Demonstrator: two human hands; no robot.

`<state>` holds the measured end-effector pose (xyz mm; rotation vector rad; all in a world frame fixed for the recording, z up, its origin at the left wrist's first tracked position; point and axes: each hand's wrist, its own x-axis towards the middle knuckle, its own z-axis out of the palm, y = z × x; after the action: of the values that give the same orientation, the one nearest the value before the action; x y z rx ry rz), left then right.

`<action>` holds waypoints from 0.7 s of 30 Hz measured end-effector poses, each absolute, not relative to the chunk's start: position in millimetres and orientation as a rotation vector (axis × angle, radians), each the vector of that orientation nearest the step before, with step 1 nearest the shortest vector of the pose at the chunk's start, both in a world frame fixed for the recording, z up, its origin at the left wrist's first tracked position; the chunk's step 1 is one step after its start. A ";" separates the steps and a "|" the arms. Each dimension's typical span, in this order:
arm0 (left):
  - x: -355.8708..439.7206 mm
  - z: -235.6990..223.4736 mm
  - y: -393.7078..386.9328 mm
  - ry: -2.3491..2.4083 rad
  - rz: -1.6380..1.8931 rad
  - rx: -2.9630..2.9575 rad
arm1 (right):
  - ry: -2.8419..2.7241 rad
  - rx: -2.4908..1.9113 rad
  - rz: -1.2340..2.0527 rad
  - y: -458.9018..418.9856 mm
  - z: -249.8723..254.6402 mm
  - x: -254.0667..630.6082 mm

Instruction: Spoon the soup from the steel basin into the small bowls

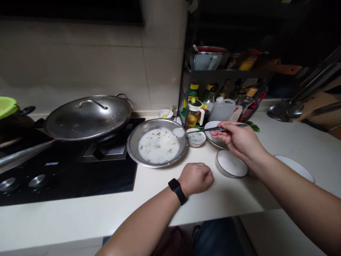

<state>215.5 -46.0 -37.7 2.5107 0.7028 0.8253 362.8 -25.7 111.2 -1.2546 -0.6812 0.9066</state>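
My right hand (pixel 238 139) is shut on a long-handled metal spoon (pixel 204 130), whose white-coated bowl sits at the rim of a round steel tray (pixel 130 145). The tray holds a thin white batter (pixel 158 145) flecked with green. My left hand (pixel 195 179) rests as a loose fist on the white counter (pixel 160 199), holding nothing, with a black smartwatch (pixel 177 191) on its wrist. A small white bowl (pixel 196 138) of the same batter stands just beyond the spoon's handle. Below my right hand lies a white plate (pixel 231 163).
A lidded wok (pixel 87 117) sits on a black hob (pixel 66 174) to the left. A white perforated dish (pixel 213 125) and another white plate (pixel 294 168) lie to the right. Bottles and a jug (pixel 194 113) crowd a dark metal shelf (pixel 226 74) at the back.
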 end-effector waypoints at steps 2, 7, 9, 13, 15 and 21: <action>214.9 -37.6 -46.1 0.715 0.818 2.509 | -0.658 -1.249 0.851 -29.4 116.4 378.3; 213.5 -37.7 -46.1 0.718 0.807 2.511 | -0.588 -1.244 0.721 -39.5 117.2 426.7; 213.6 -37.2 -46.2 0.719 0.802 2.512 | -0.564 -1.266 0.672 -43.5 115.3 444.7; 213.8 -35.6 -46.9 0.716 0.803 2.506 | -0.601 -1.352 0.539 -52.3 111.3 463.6; 213.8 -35.3 -47.0 0.715 0.808 2.502 | -0.637 -1.438 0.469 -57.4 108.1 465.3; 213.8 -36.1 -46.2 0.720 0.829 2.484 | -1.203 -1.704 0.106 -75.4 88.2 477.7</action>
<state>213.8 -46.2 -36.1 2.4839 0.7197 0.8291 477.7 -75.4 88.2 -1.7037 -1.2030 0.1058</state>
